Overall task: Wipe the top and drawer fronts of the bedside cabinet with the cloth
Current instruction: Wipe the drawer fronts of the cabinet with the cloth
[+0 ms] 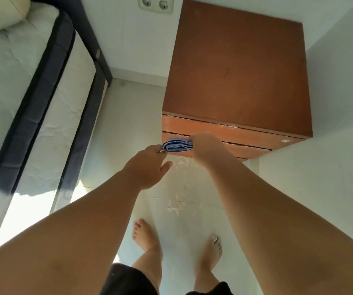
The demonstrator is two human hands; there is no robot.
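Note:
The bedside cabinet point(235, 67) is brown wood with a flat bare top, standing in the corner against the white walls. Its drawer fronts point(194, 125) show as narrow strips below the top's front edge. A folded blue cloth point(176, 145) is pressed against the left end of the second drawer front. My right hand point(205, 145) grips the cloth's right end. My left hand point(150, 169) is just left of the cloth, its fingertips pinching or touching the cloth's left edge, thumb spread.
A bed point(22, 99) with a white mattress and dark frame runs along the left. A double wall socket point(155, 4) sits on the wall above the gap. My bare feet point(145, 237) stand on the pale tiled floor point(133, 124).

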